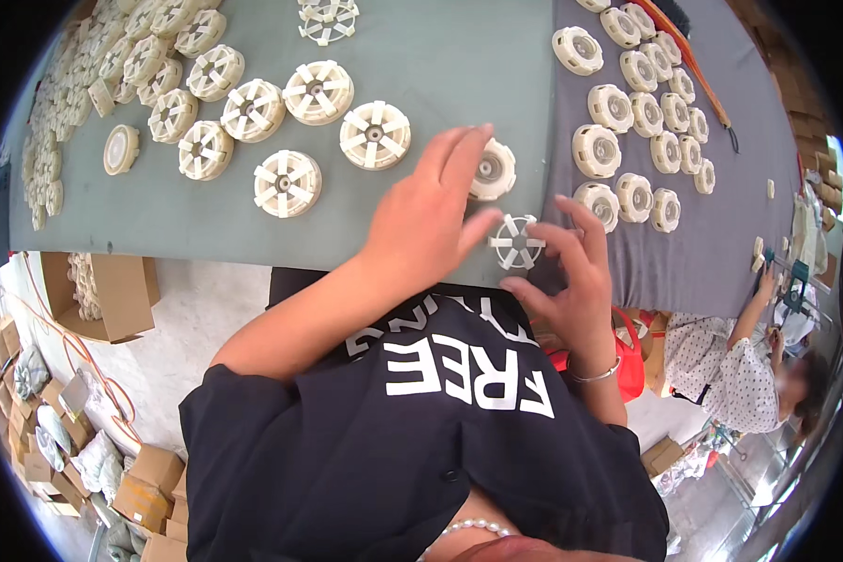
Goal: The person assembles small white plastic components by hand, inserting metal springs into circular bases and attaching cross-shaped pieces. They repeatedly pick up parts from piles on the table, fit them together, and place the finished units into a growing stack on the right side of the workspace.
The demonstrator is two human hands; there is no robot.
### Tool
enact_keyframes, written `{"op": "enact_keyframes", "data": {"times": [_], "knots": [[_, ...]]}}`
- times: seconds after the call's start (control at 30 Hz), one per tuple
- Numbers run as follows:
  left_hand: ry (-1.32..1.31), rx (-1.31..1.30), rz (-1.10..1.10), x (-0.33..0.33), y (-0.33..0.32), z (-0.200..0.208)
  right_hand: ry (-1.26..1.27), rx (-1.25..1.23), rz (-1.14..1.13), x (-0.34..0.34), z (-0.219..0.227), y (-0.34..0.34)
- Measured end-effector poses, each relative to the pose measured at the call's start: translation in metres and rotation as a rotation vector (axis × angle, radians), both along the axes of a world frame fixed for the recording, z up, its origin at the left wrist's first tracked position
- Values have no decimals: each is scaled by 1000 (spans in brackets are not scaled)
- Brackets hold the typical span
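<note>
My left hand (420,217) is open, its fingers stretched over the left side of a round cream-coloured plastic housing (496,172) with a hollow centre. Its thumb points at a white spoked ring (518,242) close to the table's front edge. Around the ring's right and lower side curve the fingers and thumb of my right hand (571,276), which grips it. To the left lie several round cream housings with white spokes across their tops, one of them (375,136) nearest my left hand. A loose pair of spoked rings (328,21) sits farther back.
A big heap of housings (94,70) covers the table's far left. Several hollow-centred housings (597,152) stand on the grey cloth (660,258) at right. An orange-handled tool (698,61) lies behind them. An open carton (126,295) is below left; another person (735,375) works at right.
</note>
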State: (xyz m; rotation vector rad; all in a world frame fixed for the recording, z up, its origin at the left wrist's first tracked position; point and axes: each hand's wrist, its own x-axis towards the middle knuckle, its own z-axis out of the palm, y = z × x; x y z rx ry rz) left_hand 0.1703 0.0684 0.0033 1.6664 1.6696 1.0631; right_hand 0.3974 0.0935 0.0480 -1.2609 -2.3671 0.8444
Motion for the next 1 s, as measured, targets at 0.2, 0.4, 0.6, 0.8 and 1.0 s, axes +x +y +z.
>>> {"op": "enact_keyframes", "data": {"times": [0.2, 0.4, 0.6, 0.8, 1.0], "knots": [[-90, -177, -142, -22, -11, 13, -7, -137, 97, 0, 3, 19], [-360, -298, -118, -32, -24, 17, 179, -34, 77, -15, 11, 33], [-505, -290, -71, -34, -26, 5, 72, -17, 163, -54, 3, 35], [-436, -288, -34, -29, -20, 6, 8, -7, 196, -53, 0, 41], [-308, -93, 43, -25, -31, 2, -80, -31, 216, -54, -2, 42]]}}
